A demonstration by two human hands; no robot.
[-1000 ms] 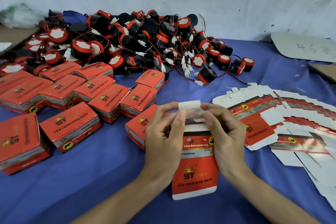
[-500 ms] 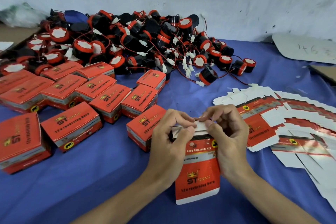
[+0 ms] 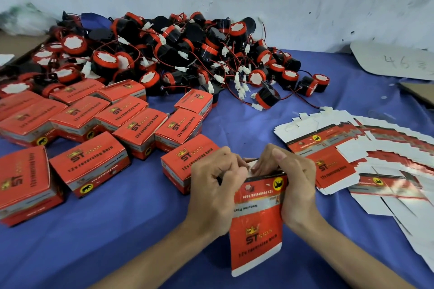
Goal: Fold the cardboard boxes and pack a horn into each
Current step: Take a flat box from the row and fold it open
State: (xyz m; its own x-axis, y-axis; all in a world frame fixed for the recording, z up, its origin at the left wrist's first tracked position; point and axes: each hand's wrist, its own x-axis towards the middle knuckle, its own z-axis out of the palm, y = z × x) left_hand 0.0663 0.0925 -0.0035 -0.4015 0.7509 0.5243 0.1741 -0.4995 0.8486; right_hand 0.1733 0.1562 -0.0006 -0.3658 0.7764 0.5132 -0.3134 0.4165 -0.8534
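Blue tablecloth (image 3: 117,230): left hand (image 3: 212,191), right hand (image 3: 294,185), fingers curled gripping box (image 3: 256,225) top flaps.

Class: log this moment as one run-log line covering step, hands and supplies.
step: folding box end flaps | left hand: grips box | right hand: grips box | horn pile: behind | flat blanks: right

Front and centre, a half-folded box (image 3: 256,225) of red card reads "ST" under a gold crown, "12v reversing horn" and, upside down, "Genuine Parts". The folded boxes (image 3: 91,159) to the left carry the same "ST" and "12v reversing horn". A grey cardboard sheet (image 3: 399,61) at far right bears a handwritten "46".
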